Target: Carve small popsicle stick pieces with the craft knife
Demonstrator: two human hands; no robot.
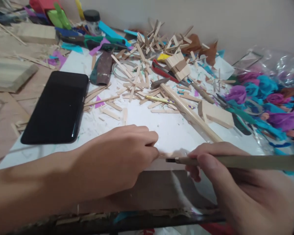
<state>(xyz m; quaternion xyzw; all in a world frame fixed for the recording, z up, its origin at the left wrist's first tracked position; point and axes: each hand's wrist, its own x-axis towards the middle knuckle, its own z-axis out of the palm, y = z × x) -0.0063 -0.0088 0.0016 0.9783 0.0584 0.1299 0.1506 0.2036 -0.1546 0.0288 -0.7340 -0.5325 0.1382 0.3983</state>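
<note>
My left hand (129, 156) is closed near the front edge of the white sheet (161, 129), its fingertips pressed on one end of a thin wooden stick (168, 155). Most of that stick is hidden by the fingers. My right hand (225, 182) is wrapped round a long carving tool (257, 162), held nearly level. The tool's dark metal tip points left and lies at the stick, close to my left fingertips. Whether the tip touches the wood cannot be made out.
A black phone (57, 107) lies at the left. Behind the hands are a hammer (186, 111), scattered sticks (137, 78), a red cutter (164, 72) and wooden blocks (217, 114). Scissors (257, 122) and paper flowers (259, 86) are at the right, a jar (91, 22) at the back.
</note>
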